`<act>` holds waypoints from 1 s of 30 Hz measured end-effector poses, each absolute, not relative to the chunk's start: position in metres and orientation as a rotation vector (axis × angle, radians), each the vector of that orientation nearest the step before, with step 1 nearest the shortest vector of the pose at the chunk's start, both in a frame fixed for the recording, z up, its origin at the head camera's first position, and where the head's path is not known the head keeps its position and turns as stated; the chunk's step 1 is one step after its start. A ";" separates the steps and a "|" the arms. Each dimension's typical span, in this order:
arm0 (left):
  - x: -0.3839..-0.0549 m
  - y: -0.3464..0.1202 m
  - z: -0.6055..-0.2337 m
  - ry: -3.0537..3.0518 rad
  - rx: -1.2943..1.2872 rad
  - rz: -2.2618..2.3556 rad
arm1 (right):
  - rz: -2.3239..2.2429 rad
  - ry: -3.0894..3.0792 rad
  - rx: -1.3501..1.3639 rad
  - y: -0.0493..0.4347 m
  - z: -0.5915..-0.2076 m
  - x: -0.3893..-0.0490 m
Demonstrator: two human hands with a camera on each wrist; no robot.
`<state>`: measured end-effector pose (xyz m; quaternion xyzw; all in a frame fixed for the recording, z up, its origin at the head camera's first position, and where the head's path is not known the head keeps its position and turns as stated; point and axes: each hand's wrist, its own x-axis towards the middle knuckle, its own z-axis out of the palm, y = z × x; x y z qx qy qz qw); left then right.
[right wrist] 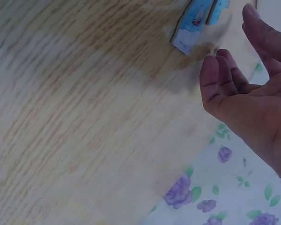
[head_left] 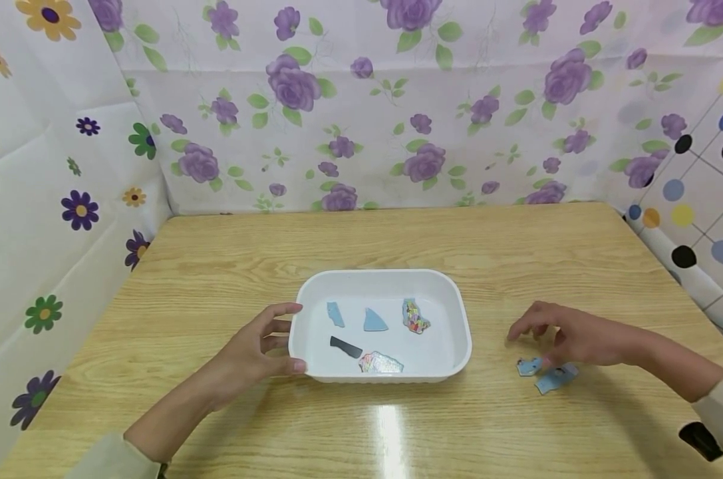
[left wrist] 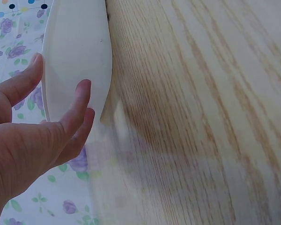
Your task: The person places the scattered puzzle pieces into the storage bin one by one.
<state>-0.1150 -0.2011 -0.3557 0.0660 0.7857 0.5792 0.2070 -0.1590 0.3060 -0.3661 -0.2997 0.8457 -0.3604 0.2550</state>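
A white plastic tray [head_left: 379,279] stands on the table, with several flat, irregular puzzle pieces lying apart inside it. My left hand [head_left: 250,352] is at the tray's left end, fingers spread along the rim and thumb at the near corner. In the left wrist view, its fingers overlap the white outer wall. To the right of the tray, my right hand [head_left: 582,332] hovers with loosely bent fingers above two light blue puzzle pieces. One piece [head_left: 556,379] lies nearest me, the smaller piece [head_left: 527,366] beside it. The right wrist view shows a sailboat print on one.
In the tray are a blue triangular piece [head_left: 374,320], a narrow blue piece [head_left: 335,314], a dark strip [head_left: 346,346] and two multicoloured pieces. A black object [head_left: 700,440] shows by my right sleeve. Flower-patterned sheets [head_left: 361,120] hang behind the wooden table [head_left: 217,266].
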 end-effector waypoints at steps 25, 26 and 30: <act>-0.115 -0.200 -0.355 2.195 0.168 1.607 | -0.937 2.362 -1.149 0.303 -0.392 -0.166; -0.114 -0.200 -0.355 2.195 0.164 1.606 | -0.938 2.356 -1.169 0.303 -0.392 -0.166; -0.114 -0.200 -0.354 2.196 0.157 1.604 | -0.923 2.348 -1.247 0.304 -0.394 -0.167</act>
